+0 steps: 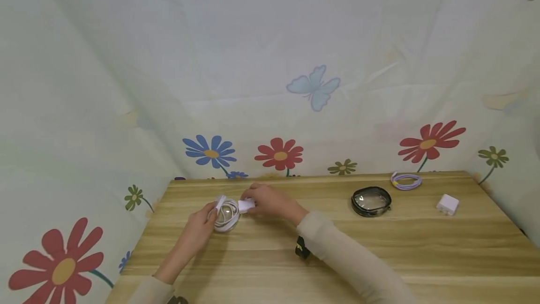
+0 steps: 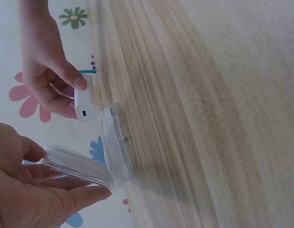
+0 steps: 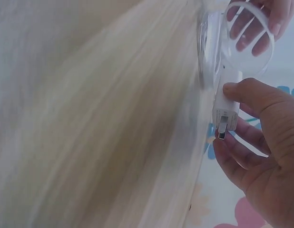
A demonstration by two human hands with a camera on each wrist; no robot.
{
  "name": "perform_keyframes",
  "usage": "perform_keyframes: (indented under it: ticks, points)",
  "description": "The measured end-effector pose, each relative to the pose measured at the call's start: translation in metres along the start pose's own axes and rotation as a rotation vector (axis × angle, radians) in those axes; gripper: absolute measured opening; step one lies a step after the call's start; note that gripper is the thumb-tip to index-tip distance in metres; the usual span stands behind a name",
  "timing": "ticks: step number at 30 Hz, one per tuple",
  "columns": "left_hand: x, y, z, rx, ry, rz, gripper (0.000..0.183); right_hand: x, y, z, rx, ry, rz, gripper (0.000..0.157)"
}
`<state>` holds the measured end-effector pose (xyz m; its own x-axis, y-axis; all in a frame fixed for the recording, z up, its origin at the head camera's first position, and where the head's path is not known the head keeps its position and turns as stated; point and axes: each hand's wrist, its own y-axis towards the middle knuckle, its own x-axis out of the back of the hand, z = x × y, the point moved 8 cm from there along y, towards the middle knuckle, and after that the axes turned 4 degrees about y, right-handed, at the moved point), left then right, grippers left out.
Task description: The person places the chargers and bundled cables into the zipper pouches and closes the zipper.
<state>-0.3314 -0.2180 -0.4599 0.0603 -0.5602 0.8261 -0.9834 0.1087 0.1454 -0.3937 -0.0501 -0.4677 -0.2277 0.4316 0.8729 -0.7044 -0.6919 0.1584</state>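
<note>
At the left of the table, my left hand (image 1: 198, 229) holds up the lid (image 2: 73, 164) of a small clear round case (image 2: 117, 147), fingers and thumb pinching its edge. The case stands open on the wood, and a coiled white cable (image 1: 225, 212) shows in it in the head view. My right hand (image 1: 270, 201) pinches a white charger plug (image 3: 226, 104) between thumb and fingers, just right of the case. Metal prongs point out of one end of the plug, and a USB port shows at the other in the left wrist view.
A black-rimmed clear case (image 1: 371, 202) lies on the wooden table (image 1: 329, 191) right of centre. Behind it is a coiled purple cable (image 1: 407, 181), and farther right a second white charger plug (image 1: 448, 204). A flowered curtain (image 1: 253, 60) hangs behind.
</note>
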Motion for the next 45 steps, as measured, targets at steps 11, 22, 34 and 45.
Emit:
perform_keyframes:
  ticks: [11,22,34,45]
  points:
    - [-0.001,-0.002,0.001,0.016,0.0,0.023,0.041,-0.003,0.011,0.015,0.0,-0.007,-0.042,0.035]
    - [0.002,0.001,0.006,0.048,-0.032,0.019,0.041,-0.009,0.025,0.025,0.011,-0.016,-0.027,0.034]
    - [0.003,0.0,0.009,0.051,-0.068,0.015,0.042,-0.03,0.033,0.034,0.062,-0.032,-0.054,0.031]
    - [0.004,0.002,0.009,0.05,-0.044,-0.011,0.04,-0.032,0.034,0.036,0.121,-0.043,-0.08,0.027]
